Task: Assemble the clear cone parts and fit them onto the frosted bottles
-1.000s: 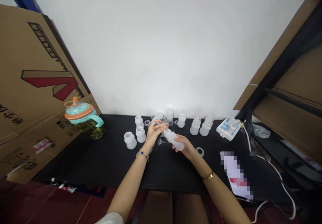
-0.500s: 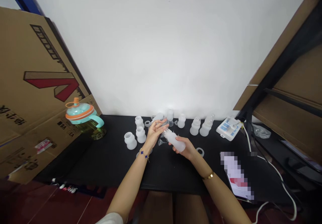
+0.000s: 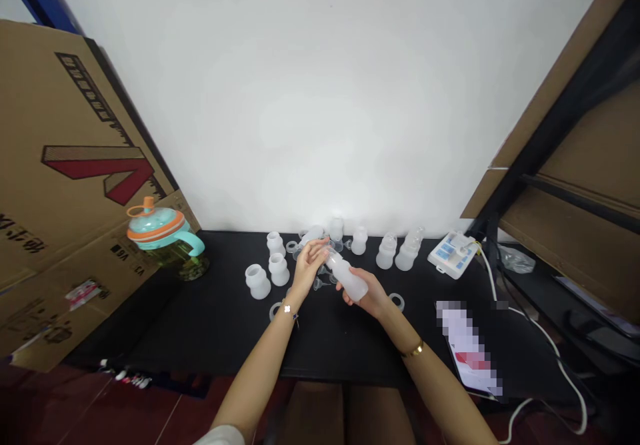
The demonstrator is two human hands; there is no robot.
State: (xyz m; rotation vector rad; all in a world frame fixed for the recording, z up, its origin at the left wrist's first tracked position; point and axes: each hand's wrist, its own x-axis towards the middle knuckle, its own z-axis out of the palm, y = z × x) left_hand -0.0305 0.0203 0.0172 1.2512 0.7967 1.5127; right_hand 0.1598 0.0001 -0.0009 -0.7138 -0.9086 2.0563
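Observation:
A frosted white bottle is held tilted above the black table, its top pointing up and left. My right hand is wrapped round its lower body. The fingers of my left hand close on the clear part at its top. Three open white bottles stand left of my left hand. Behind the hands are another white bottle and several small clear pieces, partly hidden by my left hand. Two bottles with clear tops stand to the right. A ring lies beside my right wrist.
A turquoise and orange jug stands at the left by a large cardboard box. At the right are a white case, a flat device with a blurred screen, a white cable and a black metal frame.
The view has shifted slightly. My left wrist has turned a little, and its fingers sit slightly differently at the bottle's top. My right hand keeps its hold.

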